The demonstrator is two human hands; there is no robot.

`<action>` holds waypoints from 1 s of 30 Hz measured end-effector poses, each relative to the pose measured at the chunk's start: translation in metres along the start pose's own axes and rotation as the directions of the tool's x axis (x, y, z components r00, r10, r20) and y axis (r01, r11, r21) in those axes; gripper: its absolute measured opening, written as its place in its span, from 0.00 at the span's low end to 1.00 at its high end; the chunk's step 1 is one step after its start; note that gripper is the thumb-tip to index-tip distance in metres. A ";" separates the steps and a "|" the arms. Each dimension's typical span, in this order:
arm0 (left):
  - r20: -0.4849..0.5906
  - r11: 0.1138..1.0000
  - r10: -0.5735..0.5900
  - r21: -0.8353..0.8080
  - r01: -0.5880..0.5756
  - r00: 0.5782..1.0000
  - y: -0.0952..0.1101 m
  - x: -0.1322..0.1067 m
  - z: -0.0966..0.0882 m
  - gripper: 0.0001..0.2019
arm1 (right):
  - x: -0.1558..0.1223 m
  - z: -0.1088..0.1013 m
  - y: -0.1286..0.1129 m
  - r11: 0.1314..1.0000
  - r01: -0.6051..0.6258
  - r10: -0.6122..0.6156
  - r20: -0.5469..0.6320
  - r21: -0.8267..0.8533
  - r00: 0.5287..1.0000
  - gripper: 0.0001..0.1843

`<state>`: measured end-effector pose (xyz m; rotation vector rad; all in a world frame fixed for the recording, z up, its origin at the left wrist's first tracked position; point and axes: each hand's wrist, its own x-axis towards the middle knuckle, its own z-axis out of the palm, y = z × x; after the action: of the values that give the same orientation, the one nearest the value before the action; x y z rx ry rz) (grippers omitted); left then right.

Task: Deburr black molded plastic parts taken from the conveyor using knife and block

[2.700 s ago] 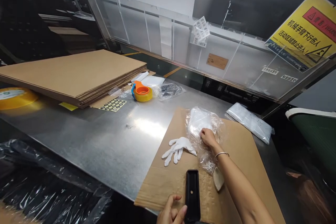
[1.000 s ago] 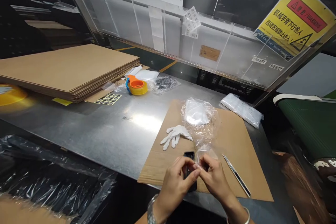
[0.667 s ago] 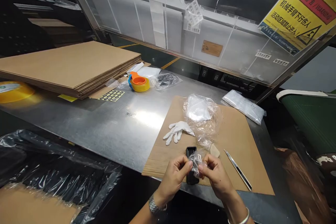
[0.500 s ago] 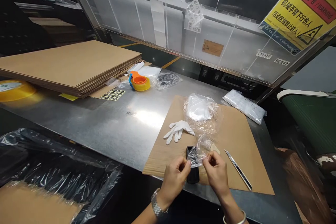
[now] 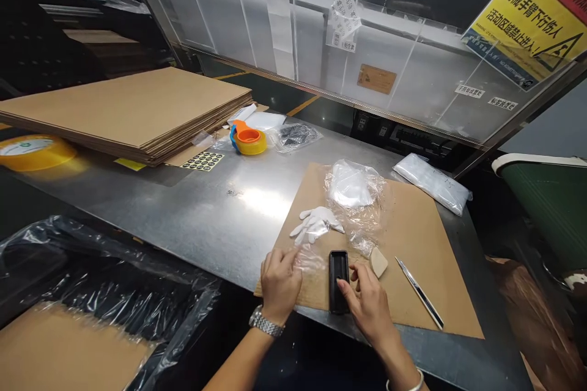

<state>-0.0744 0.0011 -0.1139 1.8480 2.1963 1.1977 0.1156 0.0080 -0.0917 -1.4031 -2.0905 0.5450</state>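
My left hand (image 5: 281, 281) is closed in a pinch on a small clear plastic bag (image 5: 313, 258), spread over the cardboard sheet to its right. My right hand (image 5: 369, 300) grips the right side of a narrow black tray (image 5: 338, 302), thumb over its rim and fingers along the outer edge. Just beyond that hand lies a beige rounded piece (image 5: 378, 263). A white glove (image 5: 316, 224) rests above the clear bag, and a larger crumpled clear bag with white contents (image 5: 352, 186) is behind it. To the right is a slim silver-and-black cutter knife (image 5: 419, 293).
The brown cardboard sheet (image 5: 443, 281) lies on a metal table (image 5: 206, 208). Stacked cardboard (image 5: 137, 110), a tape dispenser (image 5: 250, 139), a sticker sheet (image 5: 203, 161) and a tape roll (image 5: 32, 153) are left. A wrapped white pack (image 5: 431, 182) sits back right.
My left hand has moved left with the clear bag, off the black tray. My right hand has let go of the bag and taken hold of the tray.
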 end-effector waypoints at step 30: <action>0.293 0.913 0.404 -0.075 -0.400 0.867 0.014 -0.035 -0.004 0.11 | -0.028 0.024 -0.027 0.911 -0.075 0.218 0.319 -0.405 0.922 0.14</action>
<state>-0.0544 -0.0311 -0.1184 2.3795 1.6904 0.8807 0.0892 -0.0283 -0.0997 -1.8118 -2.4977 0.4945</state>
